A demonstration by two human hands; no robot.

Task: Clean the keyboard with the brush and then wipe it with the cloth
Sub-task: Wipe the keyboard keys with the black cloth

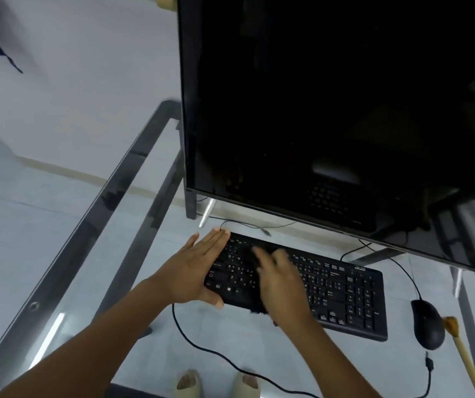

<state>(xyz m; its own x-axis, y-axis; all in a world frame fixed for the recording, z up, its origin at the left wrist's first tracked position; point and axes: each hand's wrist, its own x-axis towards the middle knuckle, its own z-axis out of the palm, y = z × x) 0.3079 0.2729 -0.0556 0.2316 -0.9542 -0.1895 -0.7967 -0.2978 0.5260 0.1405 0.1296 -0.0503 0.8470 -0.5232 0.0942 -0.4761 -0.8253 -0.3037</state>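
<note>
You are looking down at a black keyboard (331, 285) lying on a glass table (66, 271). Your left hand (198, 271) is resting flat against the keyboard's left end — fingers straight, thumb under the near edge. Your right hand (279, 280) is lying over the left-centre keys, blurred; a dark cloth (259, 307) is showing beneath it. A black mouse (427, 324) is sitting just right of the keyboard, a wooden-handled brush (457, 343) beside it — a dark monitor (331, 110) is standing behind.
</note>
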